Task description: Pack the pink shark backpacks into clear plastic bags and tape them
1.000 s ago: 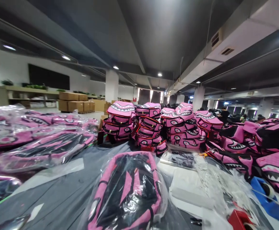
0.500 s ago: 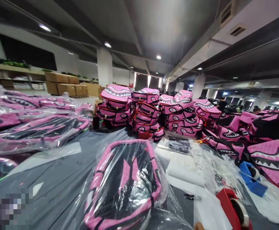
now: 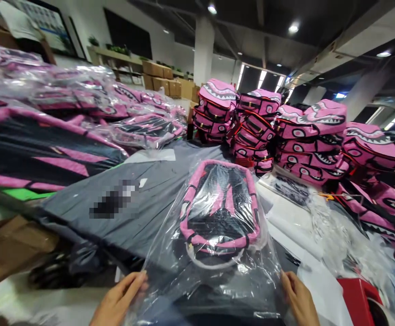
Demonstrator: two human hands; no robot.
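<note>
A pink and black backpack (image 3: 219, 206) lies back-panel up on the grey cloth, inside a clear plastic bag (image 3: 170, 271). The bag's loose end stretches towards me past the white band (image 3: 214, 265) near the pack's lower edge. At its left edge, my left hand (image 3: 124, 294) is closed, pinching the plastic between thumb and fingers. My right hand (image 3: 297, 294) grips the opposite edge in the same way. Both hands are apart from the backpack itself.
Stacked pink shark-mouth backpacks (image 3: 251, 122) stand behind. Plastic-wrapped packs (image 3: 82, 97) are heaped at left. To the right lie white sheets (image 3: 292, 217), crumpled plastic (image 3: 343, 240) and a red tape dispenser (image 3: 360, 292). A cardboard box (image 3: 17, 249) sits low at left. A person (image 3: 17, 27) stands far left.
The view has swung left and down. Both my hands now show, holding the bag's edges; earlier only a fingertip showed at the bottom. The bagged backpack appears smaller and farther from me.
</note>
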